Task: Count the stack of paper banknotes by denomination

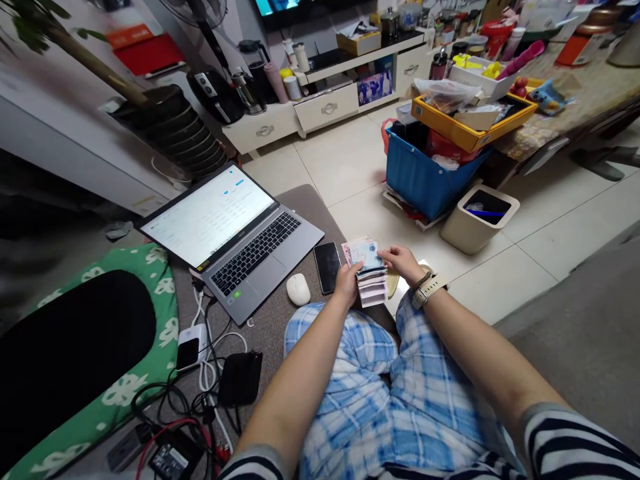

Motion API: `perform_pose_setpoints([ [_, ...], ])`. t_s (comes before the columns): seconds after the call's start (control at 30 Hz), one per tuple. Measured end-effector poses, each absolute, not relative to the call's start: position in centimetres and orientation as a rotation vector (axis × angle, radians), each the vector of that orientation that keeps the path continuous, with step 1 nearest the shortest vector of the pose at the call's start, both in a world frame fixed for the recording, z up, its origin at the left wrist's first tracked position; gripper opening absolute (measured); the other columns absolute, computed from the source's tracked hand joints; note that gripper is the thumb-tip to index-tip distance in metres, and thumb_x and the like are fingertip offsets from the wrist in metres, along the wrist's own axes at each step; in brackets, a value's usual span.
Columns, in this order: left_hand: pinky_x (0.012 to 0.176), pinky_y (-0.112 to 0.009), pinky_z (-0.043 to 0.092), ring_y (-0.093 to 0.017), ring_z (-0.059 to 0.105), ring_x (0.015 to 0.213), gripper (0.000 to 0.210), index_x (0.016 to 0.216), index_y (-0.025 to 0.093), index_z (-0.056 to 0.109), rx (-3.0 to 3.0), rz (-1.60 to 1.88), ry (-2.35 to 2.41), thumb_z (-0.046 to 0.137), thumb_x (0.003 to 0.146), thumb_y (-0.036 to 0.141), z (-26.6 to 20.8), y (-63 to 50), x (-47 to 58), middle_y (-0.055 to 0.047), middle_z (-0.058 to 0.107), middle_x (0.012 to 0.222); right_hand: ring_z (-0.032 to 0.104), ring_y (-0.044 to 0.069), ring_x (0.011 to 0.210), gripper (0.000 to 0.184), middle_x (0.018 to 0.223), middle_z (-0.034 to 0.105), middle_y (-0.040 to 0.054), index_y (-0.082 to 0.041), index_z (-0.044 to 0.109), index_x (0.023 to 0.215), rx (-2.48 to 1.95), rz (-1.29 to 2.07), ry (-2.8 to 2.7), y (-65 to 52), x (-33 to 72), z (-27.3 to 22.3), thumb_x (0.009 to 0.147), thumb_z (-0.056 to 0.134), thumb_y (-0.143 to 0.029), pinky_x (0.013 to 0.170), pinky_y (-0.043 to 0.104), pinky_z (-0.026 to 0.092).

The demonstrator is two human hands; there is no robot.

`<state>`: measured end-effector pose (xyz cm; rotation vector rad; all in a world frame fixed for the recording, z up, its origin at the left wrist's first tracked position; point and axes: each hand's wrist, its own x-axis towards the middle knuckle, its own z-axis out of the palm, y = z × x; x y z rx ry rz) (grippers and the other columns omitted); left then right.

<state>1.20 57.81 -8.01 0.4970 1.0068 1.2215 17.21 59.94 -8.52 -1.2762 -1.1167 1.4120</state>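
Fanned-out banknotes [373, 280] are held in front of my knees, with a bluish note on top and pinkish ones below. My left hand [347, 283] is closed around their left side, thumb lying on the front. At the upper right edge of the bluish note, my right hand [401, 261] pinches with thumb and fingers. A dark phone [327, 267] lies just left of the notes on the grey-brown seat. Beside it sits a white mouse [299, 289], and further left an open laptop [260, 267] with its screen lit.
Tangled cables, a white power bank [191, 347] and a black pouch [241, 379] lie at the lower left beside a green cushion [125, 393]. On the floor ahead stand a beige bin [475, 227] and a blue crate [425, 170] under a yellow tray [467, 130]. A cluttered table [590, 87] is at right.
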Motion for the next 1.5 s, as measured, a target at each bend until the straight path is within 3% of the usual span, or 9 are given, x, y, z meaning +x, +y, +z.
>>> perform_pose_setpoints([
  [0.37, 0.092, -0.038, 0.045, -0.028, 0.067, 0.096, 0.035, 0.082, 0.012, 0.070, 0.447, 1.211, 1.006, 0.080, 0.060, 0.036, -9.4, 57.4, 1.8, -0.009, 0.074, 0.081, 0.043, 0.010, 0.050, 0.033, 0.054, 0.052, -0.0040, -0.020, 0.058, 0.063, -1.231, 1.359, -0.993, 59.0, 17.4, -10.4, 0.064, 0.074, -0.049, 0.050, 0.025, 0.034],
  [0.63, 0.093, -0.038, 0.046, -0.027, 0.068, 0.097, 0.023, 0.083, 0.010, 0.070, 0.356, 1.274, 1.029, 0.071, 0.069, 0.029, -9.4, 57.5, 2.0, -0.008, 0.073, 0.077, 0.042, 0.009, 0.049, 0.032, 0.056, 0.050, -0.0047, -0.020, 0.060, 0.066, -1.155, 1.413, -0.973, 58.0, 16.6, -9.5, 0.065, 0.073, -0.049, 0.049, 0.025, 0.036],
  [1.1, 0.090, -0.039, 0.047, -0.027, 0.068, 0.093, 0.022, 0.078, 0.012, 0.069, 0.418, 1.249, 0.991, 0.073, 0.063, 0.029, -9.5, 57.4, 2.2, -0.007, 0.073, 0.075, 0.038, 0.010, 0.049, 0.036, 0.054, 0.045, -0.0056, -0.020, 0.055, 0.066, -1.203, 1.422, -0.915, 58.1, 16.2, -8.6, 0.063, 0.071, -0.053, 0.049, 0.025, 0.031],
  [1.37, 0.091, -0.040, 0.046, -0.029, 0.066, 0.099, 0.020, 0.075, 0.012, 0.068, 0.364, 1.277, 1.029, 0.073, 0.063, 0.027, -9.2, 57.5, 2.2, -0.008, 0.072, 0.075, 0.040, 0.010, 0.049, 0.034, 0.056, 0.050, -0.0042, -0.021, 0.059, 0.068, -1.198, 1.450, -0.955, 57.9, 16.5, -8.6, 0.063, 0.072, -0.052, 0.049, 0.025, 0.033],
  [1.5, 0.087, -0.039, 0.048, -0.028, 0.068, 0.093, 0.020, 0.073, 0.013, 0.068, 0.359, 1.266, 1.044, 0.074, 0.060, 0.027, -9.1, 57.6, 2.1, -0.007, 0.071, 0.071, 0.040, 0.010, 0.048, 0.035, 0.055, 0.052, -0.0034, -0.021, 0.059, 0.068, -1.189, 1.452, -0.960, 57.9, 16.5, -8.5, 0.066, 0.070, -0.053, 0.048, 0.025, 0.032],
])
